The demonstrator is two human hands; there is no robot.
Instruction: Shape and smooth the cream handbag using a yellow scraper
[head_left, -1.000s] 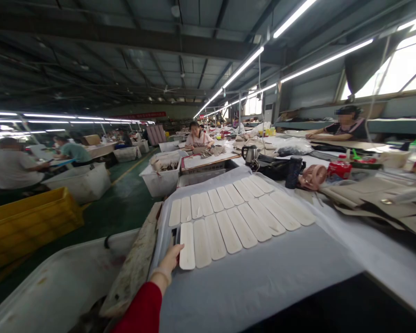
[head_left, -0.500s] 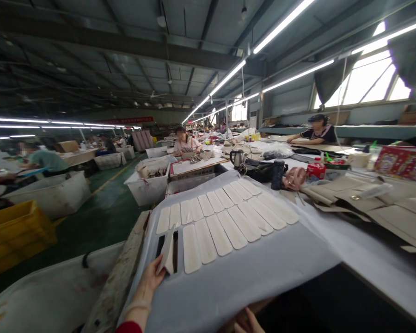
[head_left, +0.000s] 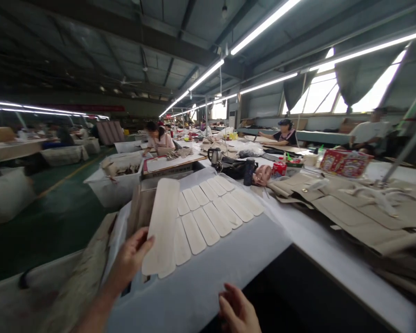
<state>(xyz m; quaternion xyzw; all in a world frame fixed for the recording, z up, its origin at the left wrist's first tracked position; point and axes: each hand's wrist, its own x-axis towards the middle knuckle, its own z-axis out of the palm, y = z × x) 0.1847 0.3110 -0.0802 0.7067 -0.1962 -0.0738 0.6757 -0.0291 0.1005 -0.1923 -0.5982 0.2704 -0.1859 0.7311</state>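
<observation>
My left hand (head_left: 133, 252) pinches a long cream strip with rounded ends (head_left: 162, 222) by its left edge, holding it raised and tilted over the table's left side. A blurred brown piece (head_left: 138, 208) shows behind it; I cannot tell whether it is joined to the strip. Several similar cream strips (head_left: 204, 224) lie flat in two rows on the grey-white covered table (head_left: 208, 273), partly hidden by the raised strip. At the front edge, my right hand (head_left: 239, 310) hovers with loosely curled fingers apart, nothing visible in them.
Beige sheet pieces (head_left: 353, 208) pile up on the right. A kettle (head_left: 215, 156), a dark bottle (head_left: 249, 171) and a pink fan (head_left: 262, 175) stand behind the strips. White bins (head_left: 114, 180) line the left aisle. Several co-workers sit farther off.
My left hand has lifted the cream strip higher, now hiding the left end of the rows. My right hand has come up into fuller view. The view has turned right.
</observation>
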